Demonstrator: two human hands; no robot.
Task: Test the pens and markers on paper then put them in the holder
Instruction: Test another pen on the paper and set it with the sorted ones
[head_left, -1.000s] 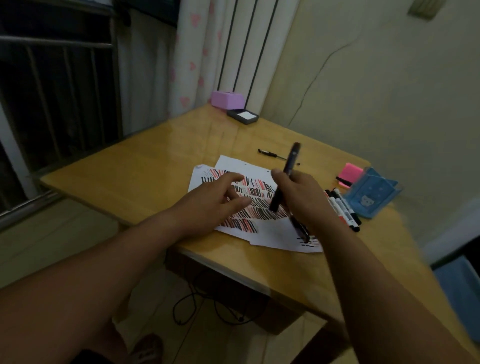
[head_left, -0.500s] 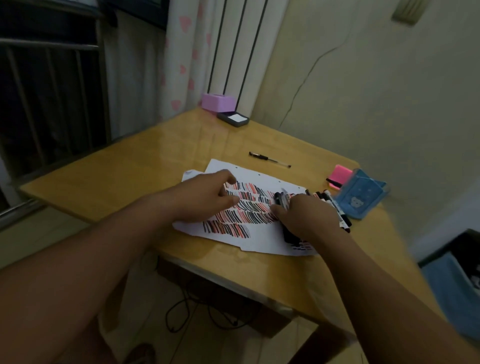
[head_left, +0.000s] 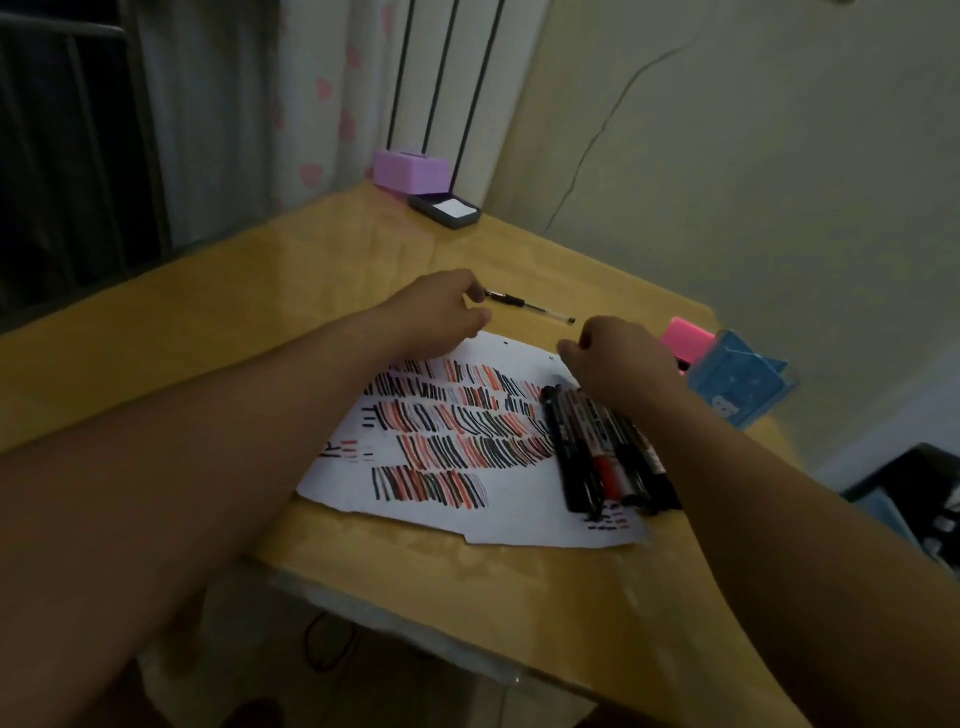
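Left hand (head_left: 441, 314), fingers apart, just beside a pen (head_left: 530, 304). Curled right hand (head_left: 621, 366) hides the far ends of the markers (head_left: 597, 452) on the paper (head_left: 519, 519); its grip unclear. Blue holder (head_left: 737, 387) near the table (head_left: 208, 338) edge.

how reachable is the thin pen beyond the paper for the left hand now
Likely yes: the left hand is just beside the near end of the thin pen, fingers loosely curled around nothing, and only bare table lies between.
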